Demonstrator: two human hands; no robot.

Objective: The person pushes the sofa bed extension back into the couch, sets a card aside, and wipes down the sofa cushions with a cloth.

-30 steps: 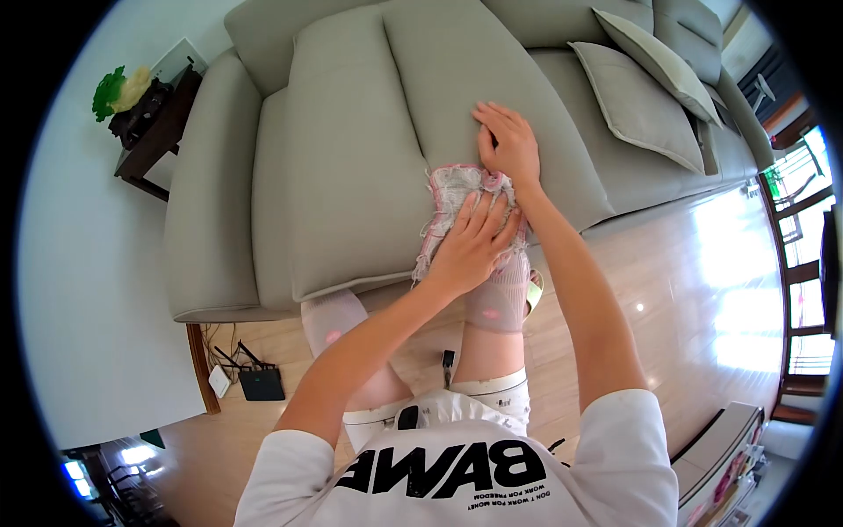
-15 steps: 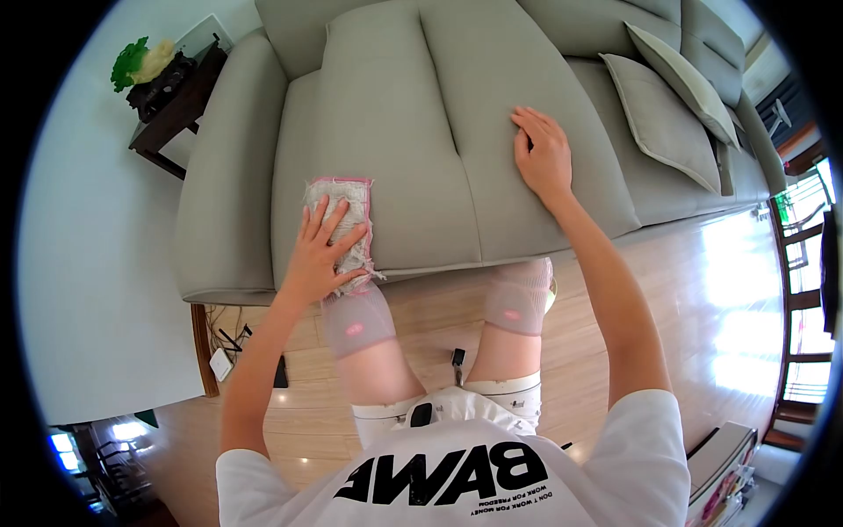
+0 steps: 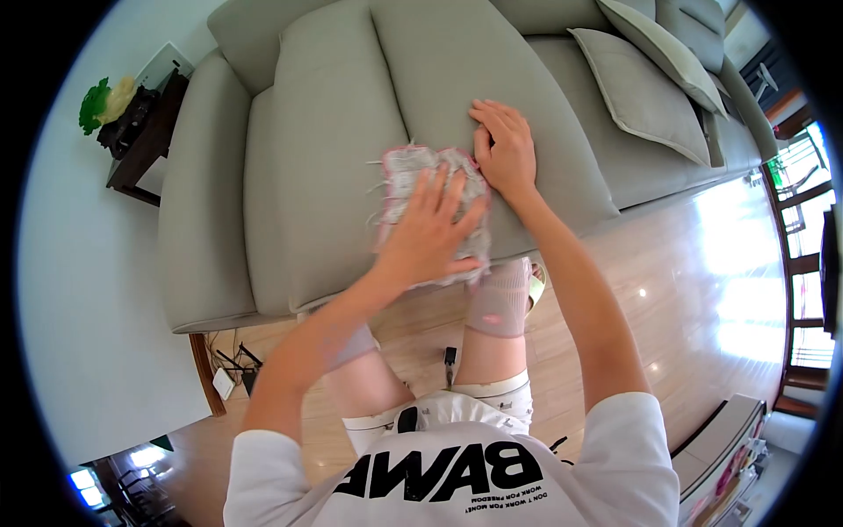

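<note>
My left hand [image 3: 430,230] lies spread on a grey-white cleaning cloth [image 3: 406,165] with pink edging and loose threads. The cloth, a little blurred, is flat against the front part of the grey sofa [image 3: 329,189], and its lower end reaches the cushion's front edge. Close by on the right, my right hand [image 3: 507,151] rests on the sofa cushion with its fingers extended and nothing in them. The cloth's upper right corner comes up beside its wrist.
Two grey pillows [image 3: 637,97] lean on the sofa's right side. A dark side table [image 3: 149,145] with a green and cream ornament [image 3: 107,101] stands by the left armrest. Below, a white box [image 3: 223,383] and cables lie on the wooden floor [image 3: 606,290].
My left hand has slid the cloth rightward across the sofa from its left part to the middle, and more of the cloth shows. My right hand still rests on the cushion.
</note>
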